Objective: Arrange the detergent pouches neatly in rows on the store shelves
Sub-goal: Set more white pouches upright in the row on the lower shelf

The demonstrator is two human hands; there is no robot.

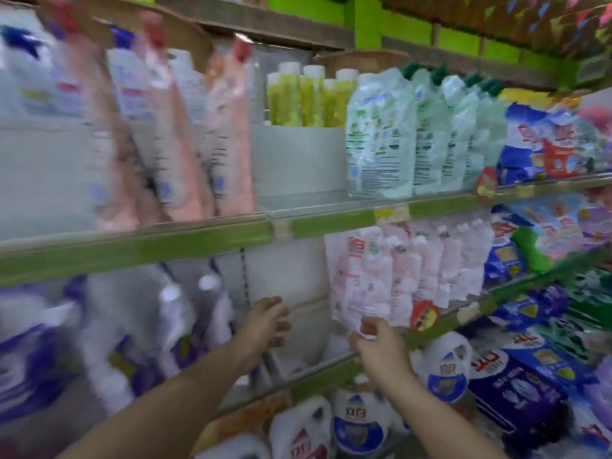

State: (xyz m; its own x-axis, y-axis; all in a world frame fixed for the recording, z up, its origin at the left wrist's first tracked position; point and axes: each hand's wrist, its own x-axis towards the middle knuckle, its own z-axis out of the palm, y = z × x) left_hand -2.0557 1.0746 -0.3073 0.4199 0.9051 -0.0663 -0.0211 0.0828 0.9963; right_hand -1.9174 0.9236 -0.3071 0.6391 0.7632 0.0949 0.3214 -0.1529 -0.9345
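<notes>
A row of pale pink detergent pouches stands on the middle shelf. My right hand pinches the bottom edge of the front pink pouch at the row's left end. My left hand reaches into the bare gap on the same shelf to the left of that row, fingers apart, holding nothing. Left of the gap stand white and purple pouches, blurred. On the upper shelf lean tall pink pouches and a row of green and white pouches.
Yellow-green bottles stand behind a white box on the upper shelf. Blue detergent bags fill the right side. White jugs and dark blue bags sit on the lower shelf. A green price rail fronts the upper shelf.
</notes>
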